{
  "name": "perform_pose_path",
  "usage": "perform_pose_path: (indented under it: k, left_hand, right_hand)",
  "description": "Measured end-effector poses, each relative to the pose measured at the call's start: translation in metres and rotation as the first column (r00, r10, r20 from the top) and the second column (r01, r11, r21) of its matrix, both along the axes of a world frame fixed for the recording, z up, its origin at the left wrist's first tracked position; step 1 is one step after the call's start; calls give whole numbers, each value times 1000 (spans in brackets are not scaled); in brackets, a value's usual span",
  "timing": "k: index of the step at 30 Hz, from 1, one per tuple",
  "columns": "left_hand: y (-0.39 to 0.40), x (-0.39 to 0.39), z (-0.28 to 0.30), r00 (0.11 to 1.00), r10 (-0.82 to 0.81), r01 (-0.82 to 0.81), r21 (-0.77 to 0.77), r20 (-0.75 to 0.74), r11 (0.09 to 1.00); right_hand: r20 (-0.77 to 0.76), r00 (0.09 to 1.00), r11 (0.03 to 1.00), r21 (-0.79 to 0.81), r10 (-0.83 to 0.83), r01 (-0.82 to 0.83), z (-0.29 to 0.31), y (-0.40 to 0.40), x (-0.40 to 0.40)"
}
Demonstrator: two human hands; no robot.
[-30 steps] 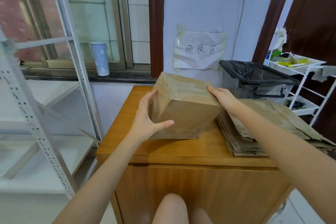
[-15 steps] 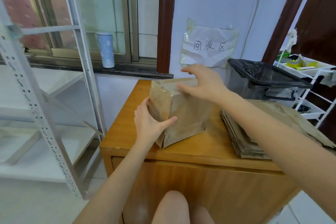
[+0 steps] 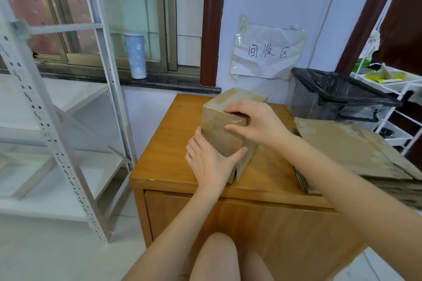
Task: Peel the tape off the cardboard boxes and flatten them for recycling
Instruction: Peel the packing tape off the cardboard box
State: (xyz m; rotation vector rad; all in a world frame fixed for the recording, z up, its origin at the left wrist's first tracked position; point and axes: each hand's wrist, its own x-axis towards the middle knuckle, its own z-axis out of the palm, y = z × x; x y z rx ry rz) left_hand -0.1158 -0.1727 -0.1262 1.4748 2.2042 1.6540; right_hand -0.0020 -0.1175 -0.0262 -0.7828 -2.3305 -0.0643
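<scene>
My left hand [image 3: 211, 162] grips the near lower corner of the taped cardboard box [image 3: 225, 130], thumb curled across its front face, steadying it on the wooden desk [image 3: 173, 143]. My right hand [image 3: 255, 123] curls over the box's top edge, fingertips [image 3: 230, 112] and thumb pinching at the glossy clear tape [image 3: 235, 118] that wraps that edge. Just beyond my right forearm lies a stack of flattened cardboard [image 3: 347, 150]. Farther past my right hand stands a bin with a black liner [image 3: 338, 89]; a paper sign [image 3: 267, 52] hangs on the wall above both hands.
</scene>
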Motion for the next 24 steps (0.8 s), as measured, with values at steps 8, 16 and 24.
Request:
perform_pose_path:
  k: [8,16,24]
  left_hand:
    - [4,-39,20,881,-152,299,278,-448,913]
    - [23,-59,44,654,-193,482,207,-732,851]
    - [32,-53,47,506,-137,517,172,-852,839]
  right_hand:
    - [-77,992,994,-50,97,-101,-10,-6,27]
    - [98,993,984,161,63,-78,-13,-8,31]
    - [88,995,975,210,57,-74,-23,-1,37]
